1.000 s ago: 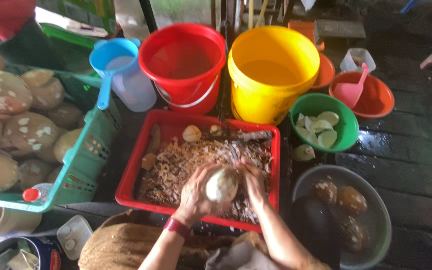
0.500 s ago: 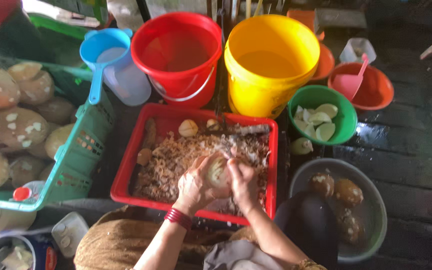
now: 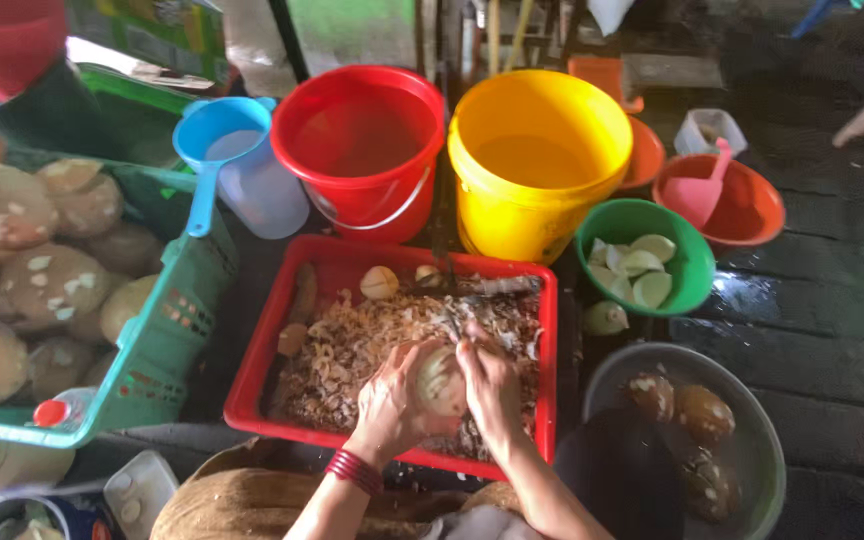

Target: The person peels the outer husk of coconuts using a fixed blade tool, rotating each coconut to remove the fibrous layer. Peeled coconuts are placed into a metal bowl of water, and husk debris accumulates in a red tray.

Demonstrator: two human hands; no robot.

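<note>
I see both hands closed together on one pale, round peeled coconut (image 3: 442, 380): my left hand (image 3: 392, 395) cups it from the left with a red bangle (image 3: 354, 470) on the wrist, and my right hand (image 3: 490, 385) presses against its right side, fingers curled over it. Whether the right hand also grips a tool I cannot tell. The coconut sits over the near half of a red tray (image 3: 262, 350), which is full of brown shavings (image 3: 352, 345); a few small pale pieces lie at the tray's far edge, beyond the hands. Just past the tray stand a red bucket (image 3: 357, 140) and, right of it, a yellow bucket (image 3: 537, 150), both holding water. A blue scoop (image 3: 217, 140) rests left of the red bucket. To the right of the hands a green bowl (image 3: 697, 270) holds white peeled pieces, and nearer me a grey basin (image 3: 752, 430) holds brown coconuts. Farther right sits an orange bowl (image 3: 762, 210) with a pink scoop (image 3: 700, 195). Left of the hands, a green crate (image 3: 167, 340) is piled with husked coconuts (image 3: 47, 285).
</note>
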